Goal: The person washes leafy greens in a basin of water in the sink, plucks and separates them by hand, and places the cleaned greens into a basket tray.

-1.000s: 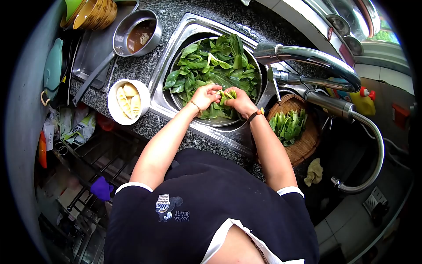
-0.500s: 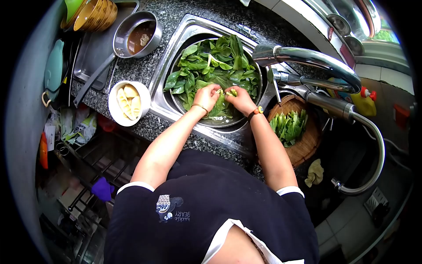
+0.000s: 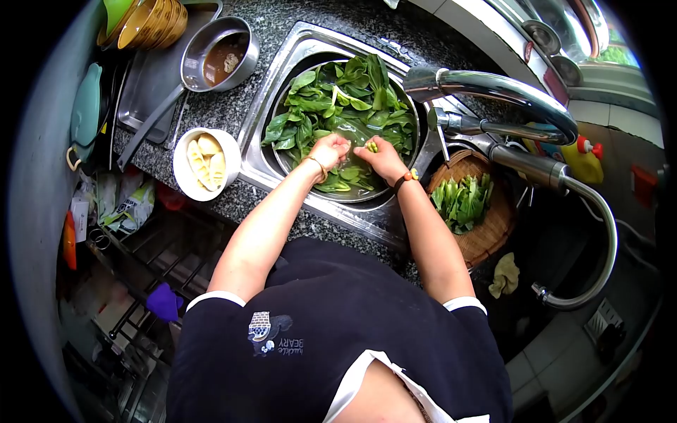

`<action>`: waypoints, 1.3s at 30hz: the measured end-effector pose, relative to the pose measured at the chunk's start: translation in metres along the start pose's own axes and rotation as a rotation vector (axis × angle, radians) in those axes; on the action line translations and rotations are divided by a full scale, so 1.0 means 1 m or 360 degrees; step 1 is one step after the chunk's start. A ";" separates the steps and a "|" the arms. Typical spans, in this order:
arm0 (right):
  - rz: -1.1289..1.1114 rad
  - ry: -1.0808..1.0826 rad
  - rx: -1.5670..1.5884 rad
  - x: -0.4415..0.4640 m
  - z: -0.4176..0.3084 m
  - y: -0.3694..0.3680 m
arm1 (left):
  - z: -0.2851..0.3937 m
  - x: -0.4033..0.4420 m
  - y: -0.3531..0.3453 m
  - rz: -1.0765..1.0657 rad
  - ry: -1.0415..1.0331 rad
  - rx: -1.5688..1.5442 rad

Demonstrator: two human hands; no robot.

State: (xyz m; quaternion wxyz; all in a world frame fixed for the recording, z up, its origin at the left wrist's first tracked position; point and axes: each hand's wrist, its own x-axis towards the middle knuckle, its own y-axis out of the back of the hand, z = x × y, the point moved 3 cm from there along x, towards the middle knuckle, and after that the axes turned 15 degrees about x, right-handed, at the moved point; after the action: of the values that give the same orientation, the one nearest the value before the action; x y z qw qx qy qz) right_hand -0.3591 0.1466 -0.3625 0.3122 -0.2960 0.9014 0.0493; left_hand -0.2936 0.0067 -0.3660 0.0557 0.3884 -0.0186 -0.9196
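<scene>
Leafy greens (image 3: 384, 106) float in water in a round metal basin (image 3: 419, 134) set in the sink. Over the near part of the basin, my left hand (image 3: 328, 152) has its fingertips pinched together. Whatever it may hold is hidden. Close by on the right, my right hand (image 3: 384, 161) is closed on short green stem pieces (image 3: 373, 146), whose ends poke out by the thumb. A small gap separates the two hands. Beneath them, loose leaves lie in the water.
A woven basket (image 3: 502, 225) holding torn greens (image 3: 462, 203) sits right of the sink, below the chrome faucet (image 3: 508, 92). To the left stand a white bowl (image 3: 182, 185) of pale pieces and a saucepan (image 3: 243, 74) with brown liquid. Stacked bowls (image 3: 156, 25) are at the far left.
My hands have drawn slightly apart. The leafy piece below them is no longer between the fingers; more water shows there, and the stem pieces stay in my right hand.
</scene>
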 end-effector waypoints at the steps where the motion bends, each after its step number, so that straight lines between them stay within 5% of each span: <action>1: -0.0007 -0.0031 -0.0017 0.000 0.001 -0.001 | 0.002 0.000 -0.003 0.0078 -0.0031 0.0074; 6: -0.0034 -0.0199 0.0219 -0.009 -0.001 -0.010 | -0.016 0.028 -0.011 0.0272 -0.0075 0.0532; 13: 0.0229 -0.0097 0.0408 -0.007 0.010 -0.006 | 0.026 0.001 -0.025 0.0072 -0.0077 0.2042; 18: 0.0338 -0.0105 0.0681 -0.013 0.000 -0.003 | 0.014 0.003 -0.025 0.0373 -0.0019 0.1647; 20: 0.0263 -0.0108 0.0885 -0.014 -0.003 -0.003 | 0.005 0.012 -0.024 0.0314 -0.0383 0.0701; 24: 0.0309 -0.0008 0.0795 -0.016 -0.002 -0.008 | -0.001 0.006 -0.023 -0.0009 -0.0229 0.0458; 28: 0.0422 0.0027 0.0773 -0.014 0.003 -0.015 | 0.011 -0.012 -0.020 0.0013 -0.0502 0.0702; 34: 0.0355 -0.0219 0.0780 -0.015 0.000 -0.014 | 0.003 -0.025 -0.026 0.0060 -0.0281 0.0499; 39: 0.0278 -0.0165 0.0916 -0.036 -0.007 -0.028 | 0.003 -0.032 -0.016 0.0245 -0.0367 0.0851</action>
State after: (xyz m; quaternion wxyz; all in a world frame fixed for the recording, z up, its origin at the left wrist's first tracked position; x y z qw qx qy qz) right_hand -0.3248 0.1400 -0.3331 0.4234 -0.1139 0.8832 -0.1666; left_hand -0.2743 0.0259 -0.3423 0.0185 0.2799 -0.2956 -0.9132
